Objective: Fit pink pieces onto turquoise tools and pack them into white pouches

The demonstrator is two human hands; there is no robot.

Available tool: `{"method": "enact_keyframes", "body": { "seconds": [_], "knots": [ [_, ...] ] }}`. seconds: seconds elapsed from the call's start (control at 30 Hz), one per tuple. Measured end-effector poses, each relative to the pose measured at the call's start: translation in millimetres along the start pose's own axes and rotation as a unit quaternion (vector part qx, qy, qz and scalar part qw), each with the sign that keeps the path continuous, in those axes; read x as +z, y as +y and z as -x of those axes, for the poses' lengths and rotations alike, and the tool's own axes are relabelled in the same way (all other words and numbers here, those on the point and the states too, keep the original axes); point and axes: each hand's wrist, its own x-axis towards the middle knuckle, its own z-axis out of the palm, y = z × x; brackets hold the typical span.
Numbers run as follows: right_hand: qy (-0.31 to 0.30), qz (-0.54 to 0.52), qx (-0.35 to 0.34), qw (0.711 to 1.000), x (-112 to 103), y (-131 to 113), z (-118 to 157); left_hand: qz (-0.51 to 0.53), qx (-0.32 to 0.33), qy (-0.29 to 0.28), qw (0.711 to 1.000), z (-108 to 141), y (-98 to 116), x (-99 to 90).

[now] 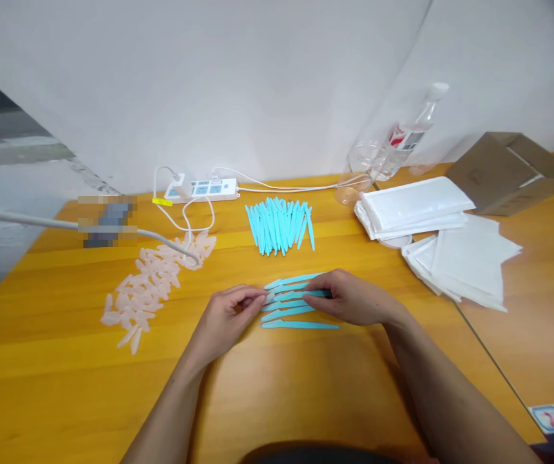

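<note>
Several light-blue plastic sticks with angled tips (301, 325) lie side by side on the wooden table (277, 386), in front of me. My left hand (233, 316) pinches at their left ends, where a small translucent piece shows at the fingertips. Over the right part of the same sticks is my right hand (344, 296), its thumb and fingers closed on one blue stick. Farther back lies a pile of more blue sticks (279, 225). Pale pink translucent pieces (144, 287) are spread in a long heap to the left.
A power strip (204, 189) with white cables sits by the wall. At the right are white packets (417, 206), white sheets (475, 258), a plastic bottle (407, 142), a clear cup (359, 171) and a cardboard box (504, 174). A cable (64, 222) crosses the left side.
</note>
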Motion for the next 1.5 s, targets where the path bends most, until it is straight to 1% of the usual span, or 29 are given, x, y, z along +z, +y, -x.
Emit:
{"method": "enact_keyframes", "body": {
  "seconds": [0.1, 0.2, 0.4, 0.53, 0.63, 0.73, 0.8, 0.83, 0.9, 0.93, 1.03, 1.13, 1.23, 1.3, 1.33, 1.4, 1.5],
  "knots": [
    [0.003, 0.005, 0.002, 1.0, -0.2, -0.4, 0.2, 0.0, -0.001, 0.001, 1.0, 0.7, 0.8, -0.6],
    [0.006, 0.015, -0.002, 1.0, 0.2, -2.1, 0.9, 0.003, 0.004, -0.008, 1.0, 1.6, 1.8, 3.3],
    [0.001, 0.027, -0.043, 0.999, 6.2, -9.1, -0.5, -0.001, 0.013, -0.026, 1.0, 1.1, 2.0, 16.1],
    [-0.003, 0.04, -0.052, 0.998, 11.5, -15.7, -3.2, -0.011, 0.029, -0.029, 0.999, 2.1, 1.8, 18.9],
    [-0.017, 0.038, -0.051, 0.998, 12.7, -21.6, -0.5, -0.053, 0.07, -0.067, 0.994, 5.4, 3.4, 15.0],
    [-0.064, 0.033, -0.059, 0.996, 9.0, -25.1, 6.5, -0.125, 0.132, -0.103, 0.978, 9.5, 8.3, 7.6],
    [-0.086, 0.022, -0.062, 0.994, 3.6, -23.7, 11.0, -0.156, 0.149, -0.138, 0.967, 11.9, 12.8, 3.2],
    [-0.082, 0.018, -0.058, 0.995, 0.4, -21.6, 12.4, -0.168, 0.148, -0.157, 0.962, 13.0, 15.0, 1.7],
    [-0.042, 0.016, -0.029, 0.999, -6.0, -15.1, 13.2, -0.192, 0.138, -0.182, 0.954, 14.3, 18.2, 0.7],
    [-0.012, 0.02, -0.007, 1.0, -8.7, -11.0, 12.6, -0.203, 0.136, -0.184, 0.952, 14.6, 19.2, 1.2],
    [0.073, 0.033, 0.061, 0.995, -13.3, 2.1, 8.1, -0.224, 0.14, -0.168, 0.95, 13.5, 19.5, 6.0],
    [0.145, 0.02, 0.104, 0.984, -12.7, 14.5, 0.7, -0.232, 0.152, -0.153, 0.948, 10.8, 17.8, 14.0],
    [0.244, 0.029, 0.149, 0.958, -12.0, 26.4, -12.2, -0.246, 0.177, -0.151, 0.941, 8.4, 15.5, 23.7],
    [0.307, 0.059, 0.186, 0.931, -13.9, 33.7, -25.6, -0.258, 0.193, -0.133, 0.937, 7.7, 14.5, 30.5],
    [0.329, 0.074, 0.202, 0.919, -15.7, 36.8, -33.7, -0.263, 0.199, -0.119, 0.937, 7.5, 14.4, 33.6],
    [0.35, 0.095, 0.226, 0.904, -20.5, 41.3, -51.6, -0.265, 0.205, -0.089, 0.938, 7.5, 15.5, 38.4],
    [0.346, 0.103, 0.242, 0.901, -28.9, 45.2, -77.1, -0.246, 0.198, -0.056, 0.947, 6.8, 18.4, 38.1]
  ]
}}
